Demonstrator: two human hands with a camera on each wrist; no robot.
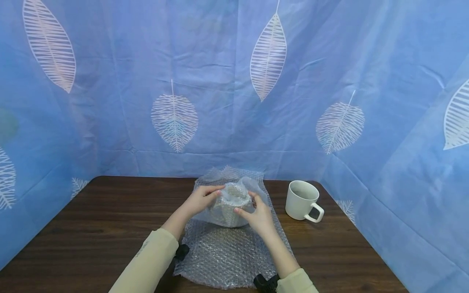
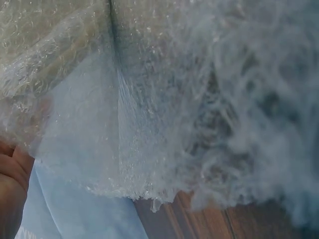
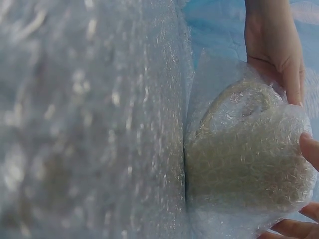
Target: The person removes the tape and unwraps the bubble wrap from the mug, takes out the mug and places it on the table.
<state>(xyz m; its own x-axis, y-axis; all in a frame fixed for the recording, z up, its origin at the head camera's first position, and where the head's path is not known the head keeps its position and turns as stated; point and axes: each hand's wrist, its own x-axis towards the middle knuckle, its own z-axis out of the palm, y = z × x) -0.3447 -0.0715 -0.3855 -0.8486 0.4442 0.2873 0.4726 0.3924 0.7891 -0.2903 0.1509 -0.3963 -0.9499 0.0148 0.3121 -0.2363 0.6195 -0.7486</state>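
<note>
left hand (image 1: pixel 203 199): at the bundle's left, upper side; we see thumb and fingers narrowed on the film near the top edge.

wrapped bundle (image 1: pixel 230 213): one, rounded, set mid-table between the hands, toward the far side. in the right wrist view we make out a pale curved edge through the film; rim or handle, we cannot tell. we judge the core stiff, breakable and of modest weight; the cover soft, springy and rather slippery. best hold, in our view: both palms low around the firm body, since loose folds at the top may slide or pull away.

bubble wrap (image 1: pixel 227 256): one sheet, clear, light, limp, spread beneath the bundle and toward the near side.

right hand (image 1: pixel 259 211): at the bundle's right; we find thumb and fingers spread moderately, holding its wrapped side.

mug (image 1: pixel 297 201): one, pale, unwrapped, upright at far right on the dark wooden table (image 1: pixel 110 219), handle rightward and near; untouched.
</note>
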